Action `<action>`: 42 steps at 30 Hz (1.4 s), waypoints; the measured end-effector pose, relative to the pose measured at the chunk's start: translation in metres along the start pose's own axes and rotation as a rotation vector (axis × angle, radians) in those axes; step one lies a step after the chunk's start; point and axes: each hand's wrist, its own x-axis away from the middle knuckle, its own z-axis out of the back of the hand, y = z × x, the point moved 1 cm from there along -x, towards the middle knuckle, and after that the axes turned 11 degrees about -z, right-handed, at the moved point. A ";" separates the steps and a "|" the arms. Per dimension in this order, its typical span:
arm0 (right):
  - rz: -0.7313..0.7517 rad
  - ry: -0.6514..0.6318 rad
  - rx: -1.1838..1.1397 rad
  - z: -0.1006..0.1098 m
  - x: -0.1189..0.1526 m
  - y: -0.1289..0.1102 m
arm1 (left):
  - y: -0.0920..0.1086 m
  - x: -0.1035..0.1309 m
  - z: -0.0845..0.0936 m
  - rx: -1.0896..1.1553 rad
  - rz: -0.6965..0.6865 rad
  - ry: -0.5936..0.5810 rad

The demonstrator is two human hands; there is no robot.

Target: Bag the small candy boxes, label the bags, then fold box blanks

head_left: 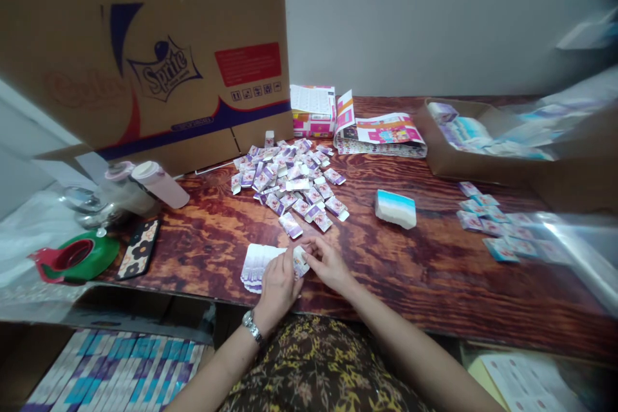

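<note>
My left hand (280, 280), with a metal watch at its wrist, is closed around a small white-and-purple carton (300, 262). Fingers of my right hand (331, 265) pinch the same carton at its upper end. Under and beside my left hand lies a fanned stack of flat cartons (255, 262), partly covered by that hand. Just beyond both hands a heap of small folded cartons (290, 180) spreads over the table; some have their end flaps up. To the right of the heap stands a block of blue-and-white sheets (396, 208).
A large Sprite cardboard box (193, 45) rises at the back left. Bottles (161, 185), a green tape roll (96, 257) and a phone (140, 248) sit at left. Rightward are small blue-purple packs (497, 225) and an open carton box (463, 167). Packed boxes (116, 367) are below the table (425, 296).
</note>
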 end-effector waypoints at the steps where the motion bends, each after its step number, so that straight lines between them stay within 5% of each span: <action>1: -0.008 0.012 -0.027 0.001 0.000 -0.002 | -0.001 -0.001 0.000 0.047 0.017 0.014; 5: 0.011 0.101 -0.008 0.007 0.004 -0.010 | -0.004 -0.005 0.000 0.199 0.077 0.116; 12: 0.272 0.167 0.216 0.006 0.028 -0.029 | -0.002 -0.014 0.004 0.263 0.113 0.246; 18: 0.053 0.112 -0.081 0.006 0.020 -0.028 | 0.001 -0.013 0.006 0.272 -0.005 0.169; 22: -0.039 0.053 -0.148 0.006 0.012 -0.028 | 0.003 -0.011 0.006 0.210 0.040 0.119; 29: 0.175 0.205 0.287 0.000 0.024 -0.041 | 0.004 -0.012 0.001 0.099 -0.012 0.046; 42: 0.206 0.203 0.314 0.007 0.018 -0.039 | 0.003 -0.016 0.007 0.063 -0.056 0.117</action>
